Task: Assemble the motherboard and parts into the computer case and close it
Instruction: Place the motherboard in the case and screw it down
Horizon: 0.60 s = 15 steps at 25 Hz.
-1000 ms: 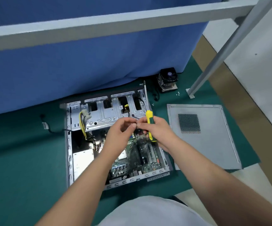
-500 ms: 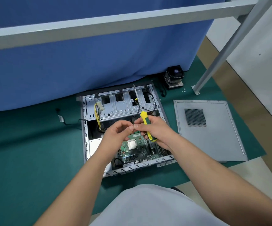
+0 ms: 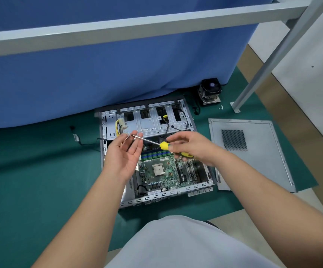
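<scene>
Head view: a green mat (image 3: 31,180) is spread before a blue cloth (image 3: 98,74). The open metal computer case (image 3: 106,120) lies flat on it, the green motherboard (image 3: 160,171) seated inside; the grey vented side panel (image 3: 253,157) lies just right. Both forearms are extended over the case. A yellow-handled screwdriver (image 3: 164,145) is gripped by the right hand (image 3: 193,149). The left hand (image 3: 123,153) is held palm-up, fingers relaxed, fingertips meeting the steel tip.
</scene>
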Tool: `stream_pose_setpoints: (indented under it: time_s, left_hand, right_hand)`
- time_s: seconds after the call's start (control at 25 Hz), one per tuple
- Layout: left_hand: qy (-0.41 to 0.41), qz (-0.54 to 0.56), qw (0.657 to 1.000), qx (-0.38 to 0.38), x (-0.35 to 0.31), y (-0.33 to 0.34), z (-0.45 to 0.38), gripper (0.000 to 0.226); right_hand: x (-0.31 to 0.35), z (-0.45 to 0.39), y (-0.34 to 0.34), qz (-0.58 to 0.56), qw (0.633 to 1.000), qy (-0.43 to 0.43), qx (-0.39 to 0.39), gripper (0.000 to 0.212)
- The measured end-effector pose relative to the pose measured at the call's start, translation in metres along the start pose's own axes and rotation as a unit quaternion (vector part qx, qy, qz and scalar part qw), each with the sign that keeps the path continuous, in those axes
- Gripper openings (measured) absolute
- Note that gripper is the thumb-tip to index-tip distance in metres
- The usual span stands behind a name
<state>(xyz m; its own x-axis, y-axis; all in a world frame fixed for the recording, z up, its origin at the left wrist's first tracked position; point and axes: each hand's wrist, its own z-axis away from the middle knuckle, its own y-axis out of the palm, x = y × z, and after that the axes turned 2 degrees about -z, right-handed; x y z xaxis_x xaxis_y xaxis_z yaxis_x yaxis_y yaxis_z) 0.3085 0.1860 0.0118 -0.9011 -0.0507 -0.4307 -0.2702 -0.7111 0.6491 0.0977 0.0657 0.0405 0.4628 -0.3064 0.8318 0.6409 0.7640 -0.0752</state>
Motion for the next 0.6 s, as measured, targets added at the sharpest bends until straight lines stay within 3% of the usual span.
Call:
stream_pose_setpoints:
  time_s: [0.12,0.2,0.32,0.6]
  left_hand:
    - [-0.007,0.011,1.0,-0.023,0.007,-0.006,0.002,0.018]
    - [-0.007,0.008,1.0,-0.024,0.014,-0.008,0.003,0.016]
    - [-0.008,0.017,0.999,-0.034,0.021,-0.008,0.004,0.014]
    - [-0.021,0.022,0.998,-0.047,0.025,-0.008,0.004,0.008]
  right_hand:
    - [-0.003,-0.001,-0.013,-0.22,0.972,-0.009,-0.078,0.032]
    - [-0.008,-0.003,-0.012,-0.298,0.946,-0.023,-0.128,0.032]
    - [-0.015,-0.005,-0.006,-0.337,0.926,-0.037,-0.164,0.031]
    - [-0.019,-0.006,-0.006,-0.357,0.92,-0.021,-0.159,0.032]
